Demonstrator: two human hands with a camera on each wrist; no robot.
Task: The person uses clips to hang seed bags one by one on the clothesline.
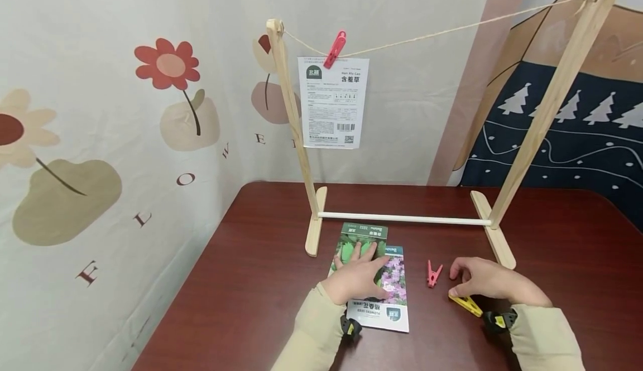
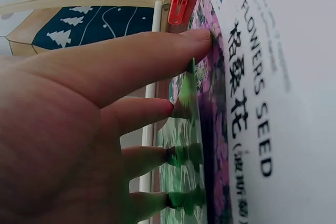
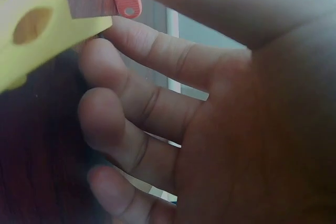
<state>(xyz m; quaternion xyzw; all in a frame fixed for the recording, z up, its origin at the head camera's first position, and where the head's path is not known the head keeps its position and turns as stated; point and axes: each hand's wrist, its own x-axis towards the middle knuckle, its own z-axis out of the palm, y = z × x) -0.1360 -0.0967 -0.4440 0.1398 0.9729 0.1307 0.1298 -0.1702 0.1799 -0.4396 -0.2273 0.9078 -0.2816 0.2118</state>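
Observation:
My left hand (image 1: 355, 279) lies over two overlapping seed packets, fingers spread. Its fingertips touch the green-leaf packet (image 1: 365, 230), which lies on top. The thumb rests on the pink-flower packet (image 1: 378, 319) underneath, as the left wrist view shows. To the right, my right hand (image 1: 494, 282) has its thumb and forefinger curved apart, with the thumb tip at one end of a yellow clothespin (image 1: 467, 304). In the right wrist view the yellow clothespin (image 3: 50, 24) lies beside the fingertips. A red clothespin (image 1: 433, 274) lies on the table between the hands.
A wooden stand (image 1: 296, 109) with a white crossbar (image 1: 402, 218) stands at the back of the brown table (image 1: 226, 304). From its string (image 1: 442, 32), a red clothespin (image 1: 335, 50) holds up a white printed packet (image 1: 332, 106). A patterned curtain (image 1: 402, 125) hangs behind.

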